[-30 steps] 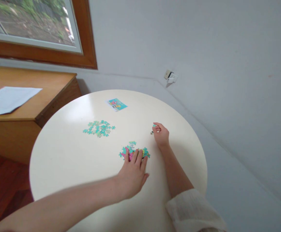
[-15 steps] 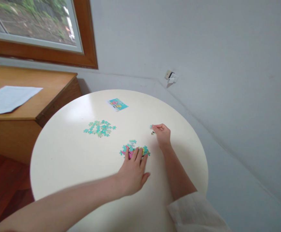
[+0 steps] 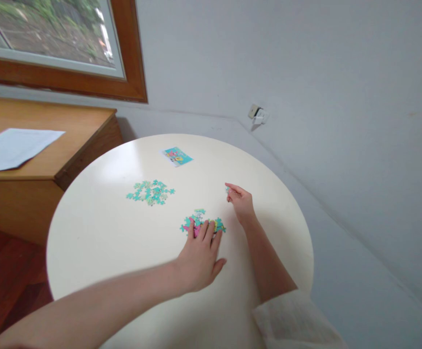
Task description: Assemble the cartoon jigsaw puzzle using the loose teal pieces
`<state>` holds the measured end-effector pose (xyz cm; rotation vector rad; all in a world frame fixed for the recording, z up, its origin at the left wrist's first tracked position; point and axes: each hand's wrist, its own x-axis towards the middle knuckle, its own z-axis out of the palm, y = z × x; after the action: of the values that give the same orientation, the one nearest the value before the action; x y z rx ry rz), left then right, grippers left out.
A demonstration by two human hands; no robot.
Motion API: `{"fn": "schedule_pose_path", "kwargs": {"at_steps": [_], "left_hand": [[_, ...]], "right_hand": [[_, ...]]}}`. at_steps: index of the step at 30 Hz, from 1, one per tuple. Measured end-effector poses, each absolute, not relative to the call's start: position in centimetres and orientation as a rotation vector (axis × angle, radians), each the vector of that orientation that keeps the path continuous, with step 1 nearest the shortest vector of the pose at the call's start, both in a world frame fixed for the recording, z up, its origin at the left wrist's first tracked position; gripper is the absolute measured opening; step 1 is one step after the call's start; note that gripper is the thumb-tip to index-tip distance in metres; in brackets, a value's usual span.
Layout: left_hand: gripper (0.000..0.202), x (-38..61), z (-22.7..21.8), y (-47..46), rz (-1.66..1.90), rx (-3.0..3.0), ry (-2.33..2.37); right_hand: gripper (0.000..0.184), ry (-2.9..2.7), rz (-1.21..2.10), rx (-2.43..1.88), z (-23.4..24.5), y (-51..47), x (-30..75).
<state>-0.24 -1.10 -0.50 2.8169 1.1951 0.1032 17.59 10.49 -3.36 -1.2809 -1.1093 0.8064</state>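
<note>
My left hand (image 3: 201, 252) lies flat with fingers spread over a partly joined jigsaw puzzle (image 3: 198, 219) in teal, pink and yellow. Its fingers cover much of the joined part. To the right and a little farther off, my right hand (image 3: 242, 206) is bent at the table, index finger stretched out and thumb curled under. Between these fingertips a small teal puzzle piece (image 3: 227, 190) shows; the fingers partly hide it. Left of the joined part lies a loose heap of teal and pale green puzzle pieces (image 3: 150, 192).
All this lies on a round white table (image 3: 98, 242). A small picture card (image 3: 177, 156) with matching colours rests near its far edge. Left stands a wooden cabinet (image 3: 83, 138) with a white paper sheet (image 3: 22, 148). A wall outlet with a plug (image 3: 257, 115) is behind.
My right hand has shifted slightly; its index finger now points outward and the thumb covers the spot where a second, dark-marked puzzle piece showed. My left hand has stayed put.
</note>
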Motion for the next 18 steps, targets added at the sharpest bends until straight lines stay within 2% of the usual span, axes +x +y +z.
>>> {"fn": "schedule_pose_path", "kwargs": {"at_steps": [7, 18], "left_hand": [[0.061, -0.2, -0.5, -1.1, 0.113, 2.813, 1.195], [0.062, -0.1, -0.4, -1.3, 0.106, 2.800, 1.208]], "right_hand": [[0.036, -1.041, 0.918, -1.299, -2.9, 10.3, 16.9], [0.025, -1.257, 1.091, -1.302, -1.4, 9.1, 15.5]]}}
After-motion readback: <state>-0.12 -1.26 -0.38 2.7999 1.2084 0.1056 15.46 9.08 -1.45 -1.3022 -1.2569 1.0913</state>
